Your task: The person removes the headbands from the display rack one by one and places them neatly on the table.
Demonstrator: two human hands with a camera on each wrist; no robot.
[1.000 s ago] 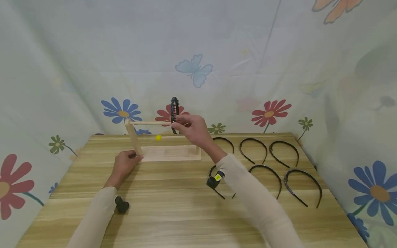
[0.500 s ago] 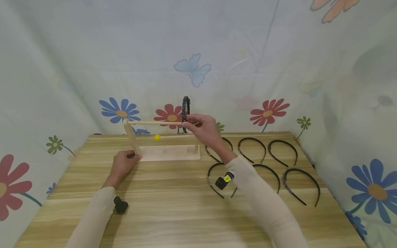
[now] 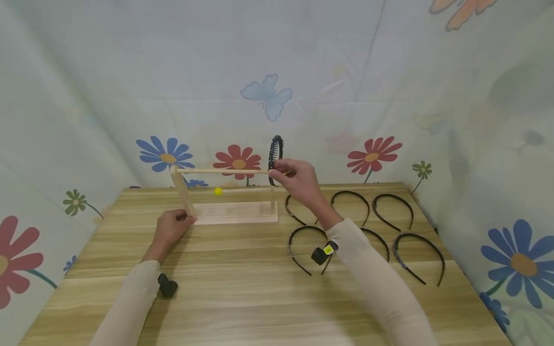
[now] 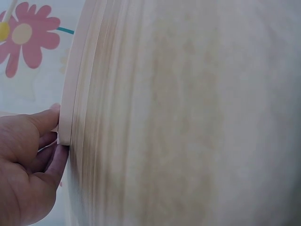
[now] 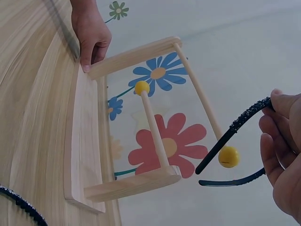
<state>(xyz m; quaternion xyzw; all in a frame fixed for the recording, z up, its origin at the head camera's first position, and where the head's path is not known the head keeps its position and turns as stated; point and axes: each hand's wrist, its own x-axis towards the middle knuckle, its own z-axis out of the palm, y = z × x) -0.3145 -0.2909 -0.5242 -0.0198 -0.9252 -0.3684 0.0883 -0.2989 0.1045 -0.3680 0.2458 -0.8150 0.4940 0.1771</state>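
Observation:
My right hand (image 3: 298, 180) pinches a black toothed headband (image 3: 275, 156) with a sparkly surface, upright beside the upper rod of a wooden rack (image 3: 233, 214). In the right wrist view the headband's two tips point toward the rack, close to the yellow ball (image 5: 229, 157) that ends the upper rod. One arm of the headband overlaps the rod just short of that ball. A lower rod carries a second yellow ball (image 5: 142, 87). My left hand (image 3: 170, 230) grips the left end of the rack's base, thumb on top, below the taller post (image 3: 182, 192).
Several black headbands lie in two rows on the right half of the wood-grain table (image 3: 233, 298), among them one headband (image 3: 417, 259) at the front right. A flowered cloth (image 3: 195, 72) hangs behind the table and along its sides.
My right hand has moved to the right along the upper rod with the headband, from mid-rod to its right end. The left hand keeps its place on the base.

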